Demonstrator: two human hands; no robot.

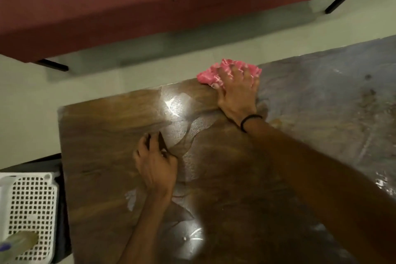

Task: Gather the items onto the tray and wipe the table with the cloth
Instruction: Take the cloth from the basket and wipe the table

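A pink cloth (pixel 211 75) lies bunched at the far edge of the dark wooden table (pixel 102 135). My right hand (pixel 236 90) presses flat on the cloth with fingers spread, a black band on its wrist. My left hand (pixel 155 164) rests on the tabletop nearer the middle, fingers bent, with nothing in it. A white perforated tray (pixel 30 206) sits at the lower left, off the table's left end, with a blurred pale item (pixel 20 242) lying in it.
A dark red sofa (pixel 128 2) on black legs stands beyond the table across a strip of pale floor (pixel 27 113). The table's right part looks grey and streaked under glare. The table's left edge runs close to the tray.
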